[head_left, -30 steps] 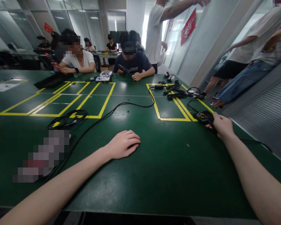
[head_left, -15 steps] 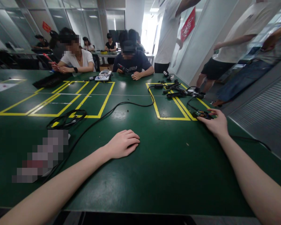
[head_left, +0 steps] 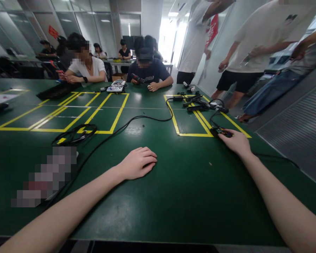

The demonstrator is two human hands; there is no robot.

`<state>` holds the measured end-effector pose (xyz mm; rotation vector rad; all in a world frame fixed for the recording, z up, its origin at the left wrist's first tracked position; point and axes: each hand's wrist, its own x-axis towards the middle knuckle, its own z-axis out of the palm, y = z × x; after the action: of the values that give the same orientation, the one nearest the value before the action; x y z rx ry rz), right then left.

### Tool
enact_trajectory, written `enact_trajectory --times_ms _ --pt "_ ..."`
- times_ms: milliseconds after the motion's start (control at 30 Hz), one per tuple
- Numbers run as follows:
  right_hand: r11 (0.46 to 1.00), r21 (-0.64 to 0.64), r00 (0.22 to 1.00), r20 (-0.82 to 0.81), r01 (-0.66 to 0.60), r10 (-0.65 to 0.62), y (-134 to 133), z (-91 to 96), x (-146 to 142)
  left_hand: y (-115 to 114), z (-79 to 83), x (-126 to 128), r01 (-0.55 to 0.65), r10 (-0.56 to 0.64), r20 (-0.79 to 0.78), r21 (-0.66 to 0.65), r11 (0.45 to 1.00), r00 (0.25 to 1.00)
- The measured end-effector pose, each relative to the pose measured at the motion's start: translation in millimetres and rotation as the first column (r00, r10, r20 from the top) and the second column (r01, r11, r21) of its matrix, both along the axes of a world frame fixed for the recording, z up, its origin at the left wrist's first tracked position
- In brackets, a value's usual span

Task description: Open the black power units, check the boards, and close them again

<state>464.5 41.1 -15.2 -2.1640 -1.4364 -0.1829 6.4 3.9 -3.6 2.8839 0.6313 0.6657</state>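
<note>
My left hand (head_left: 138, 162) rests palm down on the green table (head_left: 173, 189), fingers loosely curled, holding nothing. My right hand (head_left: 235, 142) reaches out to the right and grips a small black device with orange marks (head_left: 219, 131) at the corner of a yellow taped rectangle (head_left: 195, 134). A thin black cable (head_left: 213, 117) runs from the device toward a heap of black tools and adapters (head_left: 200, 103).
A long black cable (head_left: 116, 131) crosses the table; a coiled black cable (head_left: 75, 134) lies left of it. Yellow taped boxes (head_left: 68, 116) mark the left half. Two people sit at the far side, others stand at the right. A white gadget (head_left: 117, 86) lies far off.
My right hand has slid the small black device leftward along the table toward the yellow rectangle's corner. My left hand has stayed still. The standing people at the right have shifted.
</note>
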Motion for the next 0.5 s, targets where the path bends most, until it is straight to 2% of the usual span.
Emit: enact_trajectory --times_ms 67,100,167,200,233,267,333,400,433,467,500 --pt "0.997 -0.06 0.998 -0.04 -0.045 0.043 1.4 0.8 -24.5 0.1 -0.4 0.1 -0.003 0.003 0.002 -0.001 1.0 1.0" --pt "0.99 -0.078 0.992 -0.063 -0.119 0.114 0.6 1.0 -40.6 0.0 -0.5 0.2 -0.004 0.004 0.001 -0.003 1.0 1.0" --pt "0.944 -0.052 0.941 -0.113 -0.326 0.319 -5.9 1.3 -78.4 -0.6 -0.2 0.5 -0.002 0.002 0.003 -0.004 1.0 1.0" --pt "0.894 -0.018 0.887 -0.137 -0.448 0.441 -11.7 1.4 -98.7 -1.1 0.4 0.8 -0.003 0.003 0.014 0.0 1.0 1.0" --pt "0.822 0.018 0.81 -0.16 -0.57 0.565 -19.3 1.8 -118.9 -1.9 1.1 1.2 -0.01 0.009 0.036 0.008 1.0 0.999" --pt "0.728 0.054 0.71 -0.18 -0.684 0.681 -28.0 2.3 -138.1 -2.9 2.1 1.7 -0.023 0.022 0.068 0.02 1.0 0.997" --pt "0.476 0.075 0.453 -0.209 -0.876 0.866 -46.8 4.2 -170.7 -5.0 4.3 3.1 -0.05 0.044 0.142 0.04 0.998 0.989" --pt "0.244 0.078 0.224 -0.208 -0.967 0.952 -62.8 6.7 -192.4 -6.8 6.1 4.6 -0.021 0.017 0.162 0.023 1.0 0.987" --pt "0.176 0.086 0.155 -0.205 -0.981 0.966 -68.4 8.0 -198.9 -7.3 6.7 5.1 0.005 -0.006 0.147 0.004 1.0 0.989" --pt "0.138 0.091 0.118 -0.202 -0.986 0.972 -72.1 9.3 -202.9 -7.5 6.9 5.5 0.03 -0.028 0.123 -0.015 0.999 0.992" --pt "0.124 0.099 0.101 -0.202 -0.987 0.974 -74.0 10.3 -204.7 -7.5 6.9 5.7 0.046 -0.043 0.095 -0.028 0.999 0.995"
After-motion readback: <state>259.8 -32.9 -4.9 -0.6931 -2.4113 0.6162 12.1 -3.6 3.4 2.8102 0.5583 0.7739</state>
